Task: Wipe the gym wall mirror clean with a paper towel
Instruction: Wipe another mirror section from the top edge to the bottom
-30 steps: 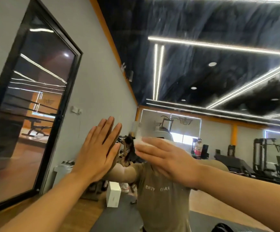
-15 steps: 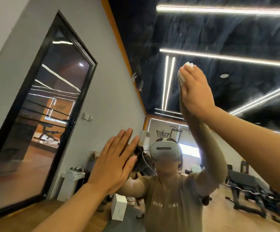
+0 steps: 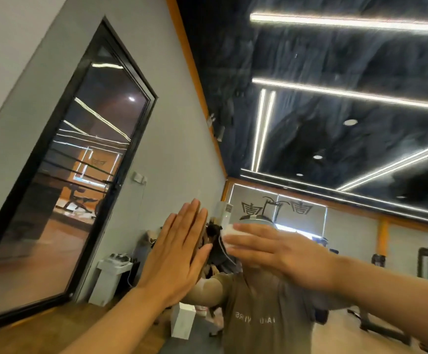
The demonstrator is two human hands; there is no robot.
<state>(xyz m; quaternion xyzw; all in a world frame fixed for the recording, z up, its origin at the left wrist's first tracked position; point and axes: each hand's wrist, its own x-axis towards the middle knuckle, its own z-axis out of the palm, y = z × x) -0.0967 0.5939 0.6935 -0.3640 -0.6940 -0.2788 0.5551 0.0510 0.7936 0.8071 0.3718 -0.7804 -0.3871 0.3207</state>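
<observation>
Our left hand (image 3: 179, 254) lies flat against the wall mirror (image 3: 310, 139), fingers straight and together, holding nothing; our right hand (image 3: 282, 254) presses a white paper towel (image 3: 229, 229) to the glass with outstretched fingers, just right of the left fingertips; the towel shows above them.

L hand (image 3: 179, 254): raised, palm fwd, fingers straight and together, pointing up; thumb alongside. L forearm bare, runs up from lower left. R hand (image 3: 279, 254): back of hand to camera, fingers straight, extended toward the left, roughly horizontal. R forearm bare, enters from lower right edge. Fingertips of R hand close beside L hand's thumb edge; contact btw them unclear.
</observation>
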